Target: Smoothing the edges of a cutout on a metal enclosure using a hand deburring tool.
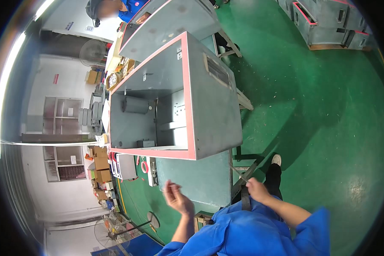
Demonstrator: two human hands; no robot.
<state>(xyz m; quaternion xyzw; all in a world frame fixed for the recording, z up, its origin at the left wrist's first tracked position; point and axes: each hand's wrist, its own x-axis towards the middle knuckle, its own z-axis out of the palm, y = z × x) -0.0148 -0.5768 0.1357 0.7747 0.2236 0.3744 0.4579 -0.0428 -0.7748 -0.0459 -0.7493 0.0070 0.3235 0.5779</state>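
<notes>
A grey metal cabinet lies on a workbench, its open front edged with a pink-red strip. A cylinder and a small box sit inside. My left hand is raised over the bench's near left corner, apart from the cabinet. Its fingers are curled together around something small and dark that I cannot make out. At the bench's right edge, my right hand is closed around a thin rod-like tool that points up and left; its exact kind is unclear.
Another grey cabinet stands beyond, with a co-worker's hand at its edge. Small parts boxes line the left. A standing fan is at lower left. Stacked cabinets stand on the green floor at far right.
</notes>
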